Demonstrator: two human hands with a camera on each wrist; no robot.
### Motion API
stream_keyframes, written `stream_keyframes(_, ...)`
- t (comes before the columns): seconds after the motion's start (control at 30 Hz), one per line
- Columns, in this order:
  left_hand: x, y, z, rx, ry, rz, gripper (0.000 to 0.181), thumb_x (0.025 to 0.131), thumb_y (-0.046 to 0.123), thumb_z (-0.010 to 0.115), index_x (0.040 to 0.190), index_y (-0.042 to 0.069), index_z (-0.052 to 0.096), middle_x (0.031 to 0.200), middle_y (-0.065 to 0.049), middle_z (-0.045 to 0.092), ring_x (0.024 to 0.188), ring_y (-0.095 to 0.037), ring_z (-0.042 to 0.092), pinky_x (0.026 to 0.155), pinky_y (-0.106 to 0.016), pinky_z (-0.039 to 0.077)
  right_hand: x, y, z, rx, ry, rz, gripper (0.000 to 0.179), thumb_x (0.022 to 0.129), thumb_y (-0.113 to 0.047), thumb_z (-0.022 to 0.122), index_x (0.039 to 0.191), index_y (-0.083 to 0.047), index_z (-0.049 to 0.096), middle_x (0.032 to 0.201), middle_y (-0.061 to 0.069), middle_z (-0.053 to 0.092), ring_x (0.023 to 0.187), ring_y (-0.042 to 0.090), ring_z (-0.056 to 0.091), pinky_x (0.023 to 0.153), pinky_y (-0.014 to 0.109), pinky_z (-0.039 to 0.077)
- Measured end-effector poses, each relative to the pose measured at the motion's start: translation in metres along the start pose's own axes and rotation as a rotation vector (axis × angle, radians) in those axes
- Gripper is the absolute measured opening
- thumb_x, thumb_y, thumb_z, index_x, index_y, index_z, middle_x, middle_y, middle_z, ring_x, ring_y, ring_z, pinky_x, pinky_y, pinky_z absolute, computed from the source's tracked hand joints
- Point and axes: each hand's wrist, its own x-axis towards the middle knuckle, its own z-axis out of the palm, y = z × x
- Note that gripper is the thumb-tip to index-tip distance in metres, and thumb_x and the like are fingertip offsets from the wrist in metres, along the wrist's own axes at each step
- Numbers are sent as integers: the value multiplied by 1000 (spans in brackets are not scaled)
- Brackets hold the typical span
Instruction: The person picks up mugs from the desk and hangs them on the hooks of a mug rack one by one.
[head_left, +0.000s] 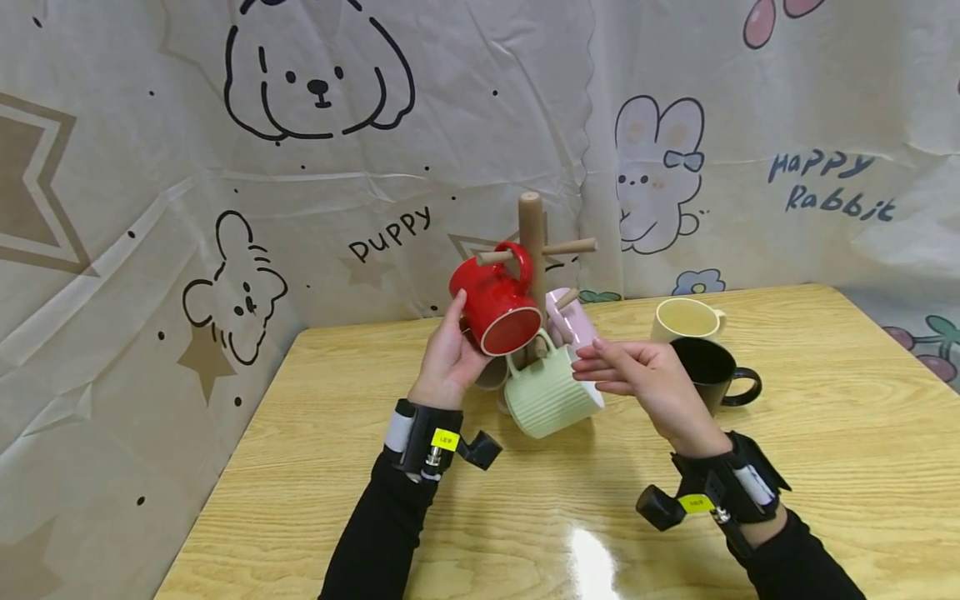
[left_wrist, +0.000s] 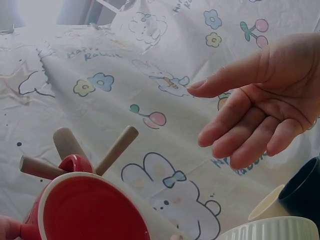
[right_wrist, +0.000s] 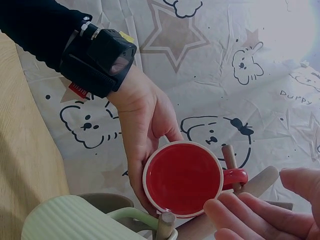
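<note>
Wood-grain tabletop, cartoon-printed cloth behind, red mug in left hand.

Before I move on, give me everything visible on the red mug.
Glossy, cylindrical red mug, ceramic by its look, with a curved red handle and a round red end edged by a pale ring. It is tilted, that end facing down and toward the head camera. The handle appears looped around an upper peg of a light-wooden mug stand. The person's left-hand grip holds the body.
</note>
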Motion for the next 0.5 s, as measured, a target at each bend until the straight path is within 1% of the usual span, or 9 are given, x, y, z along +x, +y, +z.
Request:
stream_keyframes(0.1,0,0,0,6,13,3,56,97,34,42,142,10,20,142,-11,27,130,-26,28,111,-42,26,0,0,0,-4,0,1,50,96,-31,48,114,15,55,95,2,71,89,12,68,79,27,54)
stream_keyframes(0.23,-1,1,0,22,6,2,55,97,34,41,142,10,20,142,-11,28,128,-26,29,111,-42,26,0,0,0,-4,-2,-1,49,96,-30,48,114,15,55,96,4,71,89,12,68,80,28,54)
stream_keyframes(0.37,-2,2,-2,58,25,-1,54,97,34,42,141,8,23,138,-13,30,124,-25,32,108,-38,30,0,0,0,-10,2,12,49,96,-31,48,115,14,56,98,6,71,89,11,68,79,26,54)
stream_keyframes(0.5,-3,4,-4,78,48,-6,54,96,33,43,139,5,25,130,-13,35,119,-26,34,105,-34,31,1,0,0,-23,9,27,49,95,-32,48,115,12,57,98,6,71,89,11,68,79,25,54)
